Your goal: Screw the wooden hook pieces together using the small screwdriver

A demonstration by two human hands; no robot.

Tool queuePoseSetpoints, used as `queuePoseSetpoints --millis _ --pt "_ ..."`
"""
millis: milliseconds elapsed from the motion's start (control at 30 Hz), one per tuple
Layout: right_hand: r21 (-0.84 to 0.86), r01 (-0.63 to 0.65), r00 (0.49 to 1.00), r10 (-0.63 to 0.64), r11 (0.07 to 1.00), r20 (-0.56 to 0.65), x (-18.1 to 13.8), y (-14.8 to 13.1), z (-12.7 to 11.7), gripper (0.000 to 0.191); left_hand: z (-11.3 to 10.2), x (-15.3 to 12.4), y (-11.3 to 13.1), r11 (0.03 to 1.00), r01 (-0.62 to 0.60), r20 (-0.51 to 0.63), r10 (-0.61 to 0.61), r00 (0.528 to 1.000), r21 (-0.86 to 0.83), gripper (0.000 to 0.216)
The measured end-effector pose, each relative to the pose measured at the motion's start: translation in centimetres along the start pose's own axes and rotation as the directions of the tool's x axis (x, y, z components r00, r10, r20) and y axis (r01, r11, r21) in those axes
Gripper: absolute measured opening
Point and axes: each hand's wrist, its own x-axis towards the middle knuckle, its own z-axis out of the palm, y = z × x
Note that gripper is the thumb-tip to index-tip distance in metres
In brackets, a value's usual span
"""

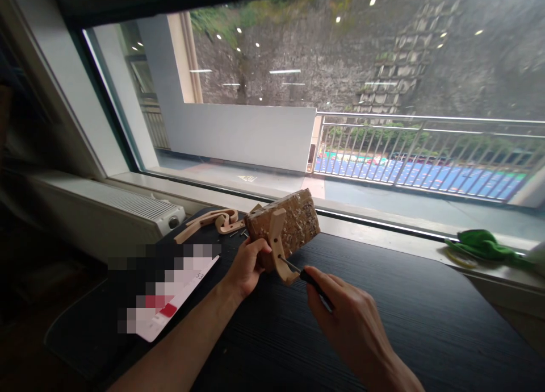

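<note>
My left hand [249,267] is closed around the lower left end of a rough, bark-textured block [296,221], which is tilted above the dark table. Against the block's near face lies a curved light-wood piece [277,244] with dark holes in it. My right hand [347,307] grips the black handle of a screwdriver [315,284]. Its thin metal shaft reaches to the lower hole of the wood piece; whether a screw sits there is too small to tell. Beyond my left hand, curled wooden pieces [225,219] lie beside several small screws [243,233].
The black table [409,301] stands against a wide window. A white and red card or phone-like slab [159,324], partly blurred, rests at the left. A white radiator [140,210] adjoins the table's left side. A green cloth-like item [479,245] lies on the sill at right.
</note>
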Motion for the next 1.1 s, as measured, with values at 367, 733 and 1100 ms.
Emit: queuePoseSetpoints --millis 367,733,1100 --pt "-0.039 0.028 1.0 -0.028 0.999 -0.005 0.0 0.1 0.1 0.03 0.1 -0.2 -0.1 1.0 -0.002 0.026 0.001 1.0 0.018 0.028" --pt "-0.345 0.213 0.973 -0.23 0.914 -0.01 -0.3 -0.7 1.0 0.038 0.3 -0.3 -0.3 0.995 -0.093 -0.001 0.093 0.996 0.039 0.023" --pt "0.338 -0.371 0.929 0.348 0.865 0.128 -0.1 -1.1 2.3 0.033 0.7 -0.6 -0.1 0.978 -0.209 0.035 0.208 0.978 0.029 0.017"
